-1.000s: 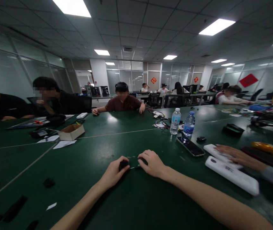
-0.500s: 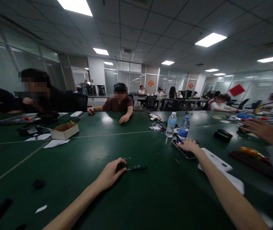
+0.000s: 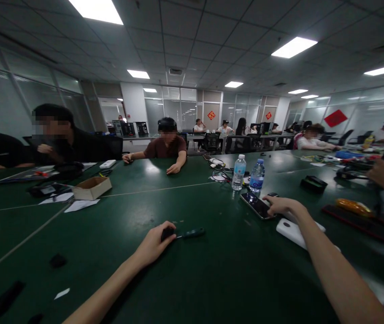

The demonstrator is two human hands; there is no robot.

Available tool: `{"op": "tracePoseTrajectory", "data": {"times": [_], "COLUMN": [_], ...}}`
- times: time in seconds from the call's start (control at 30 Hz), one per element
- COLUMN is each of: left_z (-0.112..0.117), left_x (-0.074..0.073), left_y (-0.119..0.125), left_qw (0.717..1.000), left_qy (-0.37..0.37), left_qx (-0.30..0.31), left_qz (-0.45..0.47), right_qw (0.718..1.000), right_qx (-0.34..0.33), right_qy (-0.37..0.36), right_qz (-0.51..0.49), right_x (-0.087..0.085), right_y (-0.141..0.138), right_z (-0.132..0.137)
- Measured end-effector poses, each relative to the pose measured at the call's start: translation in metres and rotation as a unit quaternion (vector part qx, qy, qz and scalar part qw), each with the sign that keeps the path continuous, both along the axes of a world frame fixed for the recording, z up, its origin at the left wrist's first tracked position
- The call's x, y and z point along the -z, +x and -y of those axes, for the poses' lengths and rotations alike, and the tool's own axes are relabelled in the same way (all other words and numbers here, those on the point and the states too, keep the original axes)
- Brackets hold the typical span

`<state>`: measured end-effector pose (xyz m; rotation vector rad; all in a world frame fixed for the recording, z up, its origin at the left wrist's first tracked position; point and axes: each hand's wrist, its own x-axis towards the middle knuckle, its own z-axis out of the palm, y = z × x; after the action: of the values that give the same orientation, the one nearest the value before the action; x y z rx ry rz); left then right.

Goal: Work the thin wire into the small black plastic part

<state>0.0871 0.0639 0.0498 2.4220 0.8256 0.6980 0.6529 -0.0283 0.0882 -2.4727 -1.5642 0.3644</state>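
Under the closed grip of the left hand (image 3: pixel 153 245) sits a small black part (image 3: pixel 167 233) on the green desk (image 3: pixel 118 225), a dark screwdriver (image 3: pixel 192 233) just beside. The right hand (image 3: pixel 281 206) lies slack and empty by a black smartphone (image 3: pixel 256 205). Steady pressure should prevent slipping.

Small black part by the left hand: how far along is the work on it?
Done: nothing I can confirm. In hand: the left hand pins the small black part to the table; the screwdriver lies unheld beside it, while the right hand lies beside the phone. Left: likely any screwdriver work, as no hand holds it.
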Motion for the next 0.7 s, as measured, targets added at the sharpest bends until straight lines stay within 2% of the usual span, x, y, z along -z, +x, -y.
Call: {"op": "tracePoseTrajectory", "data": {"times": [0.1,0.2,0.37,0.53,0.7], "left_z": [-0.001,-0.001,-0.001,0.001,0.001], "left_x": [0.002,0.003,0.002,0.000,0.001], "left_y": [0.000,0.000,0.000,0.001,0.002], "left_qw": [1.000,1.000,1.000,1.000,1.000], "left_qy": [0.003,0.007,0.008,0.016,0.021], "left_qx": [-0.001,0.002,0.003,0.003,-0.001], "left_qz": [0.000,-0.002,-0.001,0.002,0.004], "right_qw": [0.999,0.999,0.999,0.993,0.993], "right_qx": [0.003,0.012,0.038,0.066,0.064], "right_qy": [-0.037,-0.036,0.014,0.088,0.097], "right_qz": [-0.029,-0.035,-0.009,0.030,0.032], "right_x": [0.005,0.010,0.013,0.006,0.007], "right_y": [0.002,0.003,0.003,-0.002,-0.015], "right_z": [-0.003,-0.007,-0.010,-0.015,-0.017]}}
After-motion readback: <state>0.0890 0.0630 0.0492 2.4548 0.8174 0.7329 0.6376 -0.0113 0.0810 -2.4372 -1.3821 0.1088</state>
